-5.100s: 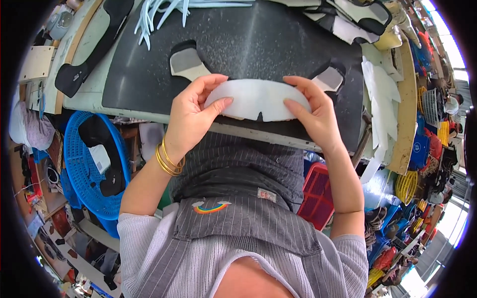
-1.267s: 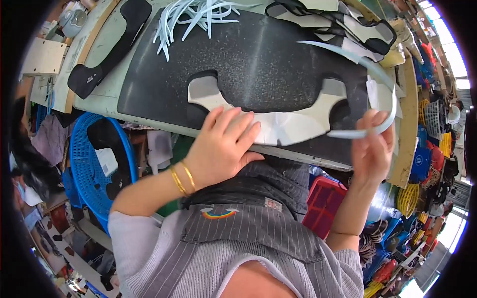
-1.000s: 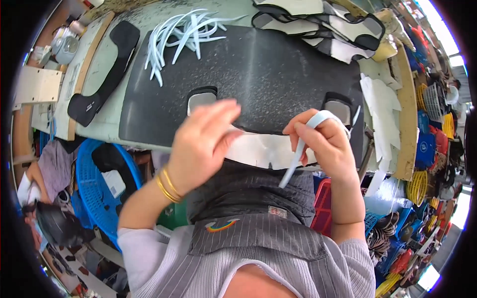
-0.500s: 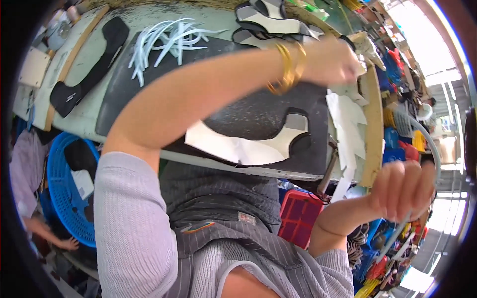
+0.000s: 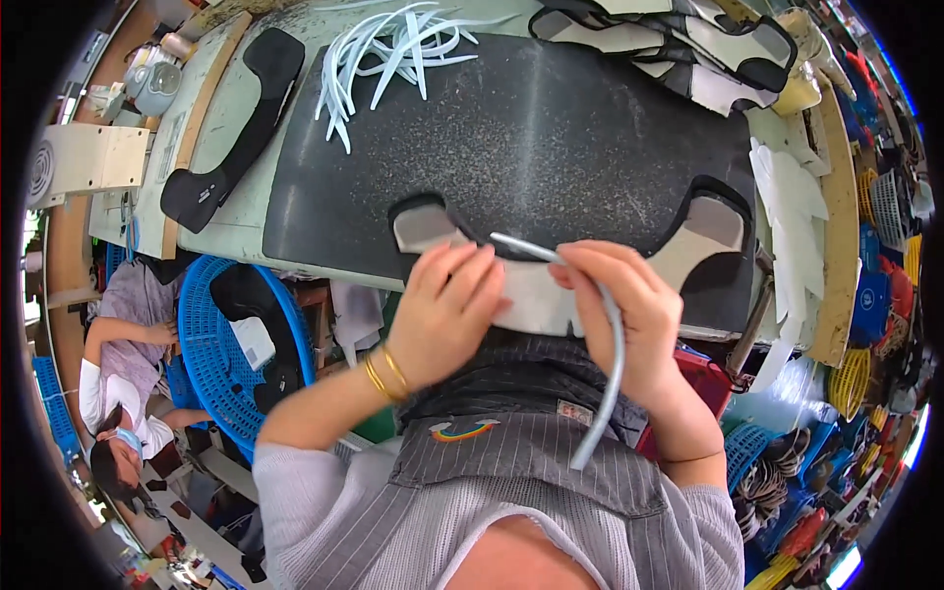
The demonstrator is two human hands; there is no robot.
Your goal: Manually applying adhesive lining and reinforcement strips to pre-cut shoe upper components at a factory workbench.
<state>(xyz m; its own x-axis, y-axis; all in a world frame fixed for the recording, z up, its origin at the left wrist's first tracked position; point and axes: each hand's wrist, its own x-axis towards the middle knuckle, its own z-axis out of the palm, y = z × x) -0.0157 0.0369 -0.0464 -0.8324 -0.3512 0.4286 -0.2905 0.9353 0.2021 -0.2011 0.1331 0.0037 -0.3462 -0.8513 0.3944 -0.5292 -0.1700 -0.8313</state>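
My right hand [image 5: 624, 320] pinches a pale blue flexible strip [image 5: 608, 403] between thumb and fingers. One end of the strip points left across the dark-edged padded piece, while the rest curves down in front of my apron. That curved piece [image 5: 531, 300] has a whitish face, grey ends and a black border, and lies along the near edge of the black mat [image 5: 551, 138]. My left hand [image 5: 447, 310], with gold bangles at its wrist, rests on the piece's left part with fingers slightly bent and a little apart. It covers some of the piece.
A heap of pale blue strips [image 5: 393, 59] lies at the mat's far left, with stacked black-and-white pieces [image 5: 678, 49] at the far right. One black piece [image 5: 236, 138] lies left. A hammer [image 5: 762, 305] and white sheets [image 5: 787, 216] are right. A person sits beyond a blue basket [image 5: 211, 354].
My left hand has come back from the far right onto the padded piece. My right hand has moved left with the strip to above that piece. The view has shifted.
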